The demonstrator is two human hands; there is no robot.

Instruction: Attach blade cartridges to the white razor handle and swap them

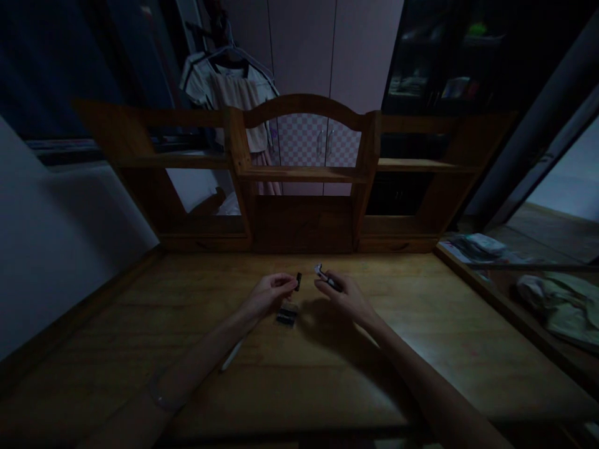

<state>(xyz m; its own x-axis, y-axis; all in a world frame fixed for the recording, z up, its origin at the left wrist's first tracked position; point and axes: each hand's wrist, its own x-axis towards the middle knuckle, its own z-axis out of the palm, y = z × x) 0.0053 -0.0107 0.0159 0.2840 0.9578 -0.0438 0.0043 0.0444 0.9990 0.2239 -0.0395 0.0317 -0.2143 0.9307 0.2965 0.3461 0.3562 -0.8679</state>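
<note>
The person's two hands are apart from each other over the light-brown wooden desk [407, 349], each closed on something. The left hand [271, 290] pinches a narrow, short black piece [299, 282] between its fingertips, with most of the piece sticking out toward the right. The right hand [345, 295] is wrapped around a small tool with a dark handle and a pale, shiny head [320, 271], the head pointing up and leftward, near the black piece but not touching it.

Just below the left hand lies a small, flat, clear-looking case with dark contents [286, 314]; whether it is open cannot be told. A thin white stick [231, 357] lies beside the left forearm, its far end hidden by the arm.

The likeliest trouble is a drop: the black piece seems slim and is held only at one side, so a slight slip or a knock from the tool's head could send it onto the case or the desk. Dim light and the hands' own shadows might make fine alignment poor. A lowered left hand could nudge the case, and a sweep of that forearm could roll the stick.
</note>
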